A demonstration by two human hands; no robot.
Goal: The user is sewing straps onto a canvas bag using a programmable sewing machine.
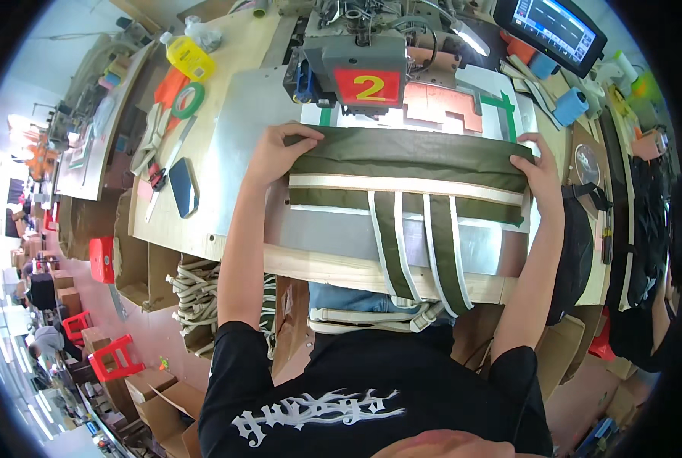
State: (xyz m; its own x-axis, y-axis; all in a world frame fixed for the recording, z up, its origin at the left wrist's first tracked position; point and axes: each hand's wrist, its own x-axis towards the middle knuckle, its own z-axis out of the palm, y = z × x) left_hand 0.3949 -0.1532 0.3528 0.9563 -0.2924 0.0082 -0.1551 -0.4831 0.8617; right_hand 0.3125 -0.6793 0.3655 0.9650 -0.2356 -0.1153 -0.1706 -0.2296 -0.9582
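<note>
An olive-green fabric panel (402, 156) with a cream stripe along it lies flat on the metal work plate. My left hand (278, 153) pinches its upper left corner. At the upper right corner, my right hand (539, 168) grips the edge between thumb and fingers. Two green straps with white edging, a left strap (390, 244) and a right strap (444, 252), run from the panel over the table's front edge toward my lap. Just beyond the panel stands an industrial sewing machine head (360, 72) with a red front plate.
A copper-coloured plate (442, 107) and green tape lie behind the panel. Left are a yellow bottle (190, 57), a green tape roll (188, 100) and a dark blue phone-shaped object (182, 187). A screen (551, 32) and blue thread cone (571, 105) stand right. Webbing (196, 298) fills a box below.
</note>
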